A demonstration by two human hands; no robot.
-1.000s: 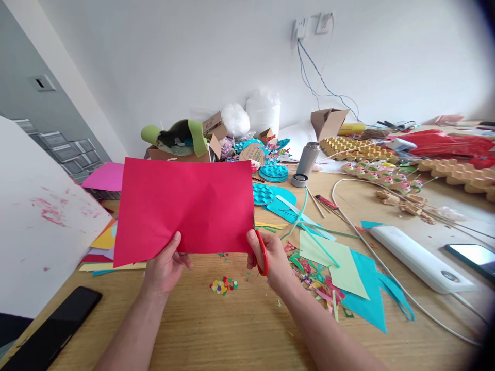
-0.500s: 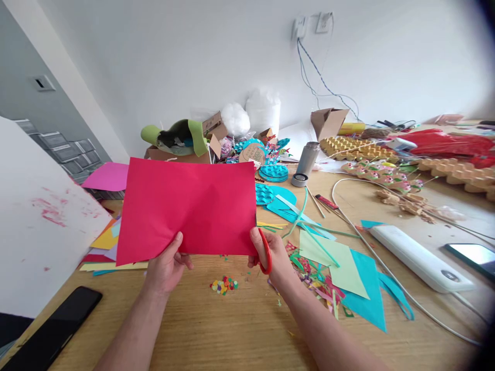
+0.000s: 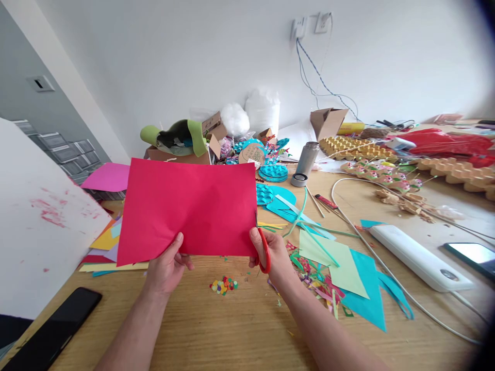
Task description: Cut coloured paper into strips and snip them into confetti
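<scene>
A large red sheet of paper [image 3: 189, 206] is held up above the wooden table [image 3: 216, 330]. My left hand [image 3: 168, 265] pinches its lower edge, with the thumb on the front and the fingers behind. Red-handled scissors [image 3: 265, 252] are in my right hand [image 3: 273, 255], at the sheet's lower right corner. Their dark blades lie along the right edge and are mostly hidden. On the table below the sheet is a small pile of coloured paper dots [image 3: 223, 285].
A black phone [image 3: 58, 327] lies at the lower left. To the right are paper scraps [image 3: 317, 278], green and blue sheets [image 3: 363, 293], a white power bank [image 3: 421, 257] and a looping cable. A metal bottle [image 3: 307, 159], egg cartons [image 3: 358, 150] and boxes stand farther back.
The dark scissor blades show slightly more at the sheet's right edge. The sheet has shifted very slightly to the right; both hands keep their hold.
</scene>
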